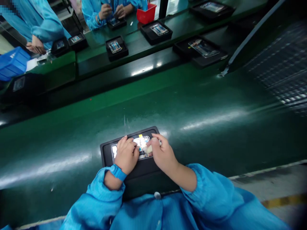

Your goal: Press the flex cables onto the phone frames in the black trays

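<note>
Black rectangular carrier tray (144, 171) sits on the glossy green conveyor belt (192, 105), at its near edge, holding a silver phone chassis with exposed internals (142, 146). Left hand (126, 155), blue wrist strap (117, 172) at the cuff, rests curled on the chassis, fingers together. Right hand (161, 153) pinches a small pale piece (149, 149) against the chassis. No legible writing or branding. Further black trays with phone parts (116, 48) lie on the far belt, where other blue-sleeved hands (105, 11) are working.
</note>
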Tool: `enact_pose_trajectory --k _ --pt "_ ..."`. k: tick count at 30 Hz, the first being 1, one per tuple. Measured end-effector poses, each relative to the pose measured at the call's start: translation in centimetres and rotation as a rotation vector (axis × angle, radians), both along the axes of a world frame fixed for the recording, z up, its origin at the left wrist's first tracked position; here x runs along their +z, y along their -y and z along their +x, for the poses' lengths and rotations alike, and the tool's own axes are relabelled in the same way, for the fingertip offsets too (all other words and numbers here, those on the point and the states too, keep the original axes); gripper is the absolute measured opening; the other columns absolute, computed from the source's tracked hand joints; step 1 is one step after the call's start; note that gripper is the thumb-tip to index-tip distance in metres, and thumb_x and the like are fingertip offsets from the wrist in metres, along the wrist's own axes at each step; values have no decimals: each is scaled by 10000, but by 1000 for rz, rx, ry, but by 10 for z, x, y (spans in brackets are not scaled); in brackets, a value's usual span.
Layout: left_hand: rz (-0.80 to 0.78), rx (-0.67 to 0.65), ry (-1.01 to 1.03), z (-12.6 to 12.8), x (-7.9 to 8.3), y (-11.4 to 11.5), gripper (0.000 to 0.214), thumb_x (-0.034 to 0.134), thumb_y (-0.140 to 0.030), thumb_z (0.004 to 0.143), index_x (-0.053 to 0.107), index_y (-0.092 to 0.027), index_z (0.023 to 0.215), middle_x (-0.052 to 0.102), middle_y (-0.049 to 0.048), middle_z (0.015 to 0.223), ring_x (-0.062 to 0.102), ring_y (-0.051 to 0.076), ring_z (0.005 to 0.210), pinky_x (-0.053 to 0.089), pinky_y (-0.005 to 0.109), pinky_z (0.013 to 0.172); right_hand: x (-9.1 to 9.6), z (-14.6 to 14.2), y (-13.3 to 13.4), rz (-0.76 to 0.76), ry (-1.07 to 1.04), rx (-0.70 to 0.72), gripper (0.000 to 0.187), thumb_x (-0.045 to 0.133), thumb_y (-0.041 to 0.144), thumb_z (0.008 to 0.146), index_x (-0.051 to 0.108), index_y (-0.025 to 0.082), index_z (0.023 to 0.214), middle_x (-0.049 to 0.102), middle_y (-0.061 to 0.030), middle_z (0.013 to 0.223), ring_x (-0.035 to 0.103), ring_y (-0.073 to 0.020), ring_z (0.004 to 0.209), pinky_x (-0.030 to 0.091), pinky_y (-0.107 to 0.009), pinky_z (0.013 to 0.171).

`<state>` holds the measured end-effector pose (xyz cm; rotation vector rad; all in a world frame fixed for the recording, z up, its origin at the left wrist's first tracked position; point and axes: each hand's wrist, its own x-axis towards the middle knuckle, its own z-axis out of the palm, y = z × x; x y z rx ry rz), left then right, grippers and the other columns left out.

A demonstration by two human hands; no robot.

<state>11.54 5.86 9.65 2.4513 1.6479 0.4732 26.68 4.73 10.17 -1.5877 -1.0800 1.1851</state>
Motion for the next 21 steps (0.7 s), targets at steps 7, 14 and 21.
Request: enact_pose_trajectory --k 7,14,21 --pt "125 -22 -89 3 -3 3 170 476 -245 814 632 -219 875 619 53 963 511 250 1004 421 452 858 8 0 -15 -25 -44 -20 409 372 518 813 498 183 1012 655 -27 724 560 -113 449 472 -261 508" --pt "150 -10 -107 8 -4 5 177 487 -218 801 631 -201 903 622 74 958 519 274 998 416 468 866 -4 -10 -25 96 -30 -73 374 399 483 815 498 180 1010 643 -44 752 620 -169 663 500 -321 620" --pt "161 -17 -116 8 -4 6 189 481 -188 791 618 -197 922 617 82 959 519 278 1005 409 480 874 -9 -11 -22 170 -12 -33 332 392 448 833 487 188 1017 638 -69 875 624 -164 719 511 -326 652"
